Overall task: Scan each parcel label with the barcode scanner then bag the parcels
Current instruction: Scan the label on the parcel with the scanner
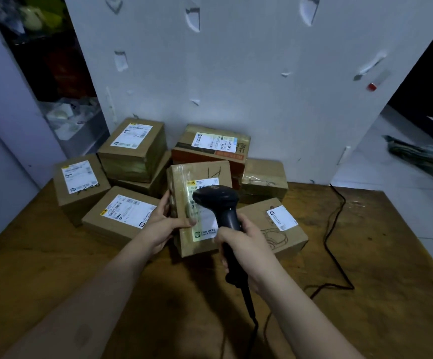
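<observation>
A cardboard parcel (pixel 205 174) stands tilted up at the middle of the wooden table (pixel 55 268), its white label (pixel 205 229) facing me. My left hand (pixel 163 221) grips the parcel's left edge, thumb on the front. My right hand (pixel 246 244) is closed on the handle of a black barcode scanner (pixel 218 200), whose head points at the label and hides part of it. Greenish light falls on the label.
Several other labelled cardboard parcels lie around: one at left (pixel 80 187), one in front of it (pixel 122 216), a stacked one (pixel 132 149), an orange-banded one (pixel 210 149), one at right (pixel 275 226). The scanner's black cable (pixel 337 229) snakes across the table's right side. A white wall stands behind.
</observation>
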### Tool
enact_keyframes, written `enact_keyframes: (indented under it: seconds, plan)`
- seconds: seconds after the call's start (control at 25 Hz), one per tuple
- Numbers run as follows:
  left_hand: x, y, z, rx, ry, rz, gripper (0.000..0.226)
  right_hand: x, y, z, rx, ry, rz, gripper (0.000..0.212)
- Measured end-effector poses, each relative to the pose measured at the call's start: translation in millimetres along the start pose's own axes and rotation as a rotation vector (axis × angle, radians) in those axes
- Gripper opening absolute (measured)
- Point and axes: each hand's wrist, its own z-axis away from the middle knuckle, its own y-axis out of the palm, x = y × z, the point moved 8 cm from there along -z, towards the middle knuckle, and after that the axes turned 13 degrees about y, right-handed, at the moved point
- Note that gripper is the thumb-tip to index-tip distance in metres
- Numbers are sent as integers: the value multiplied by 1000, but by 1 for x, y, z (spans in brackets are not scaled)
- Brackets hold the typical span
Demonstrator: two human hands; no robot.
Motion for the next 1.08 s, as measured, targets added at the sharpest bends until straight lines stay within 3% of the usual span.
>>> enact_keyframes:
  seconds: [0.28, 1.08]
  plan:
    - [1, -1, -1, 17, 10, 3, 107, -2, -2, 10, -58, -8, 41, 18]
    - [7, -1, 0, 17, -13, 17, 108, 4, -3, 23, -90, -15, 122, 20]
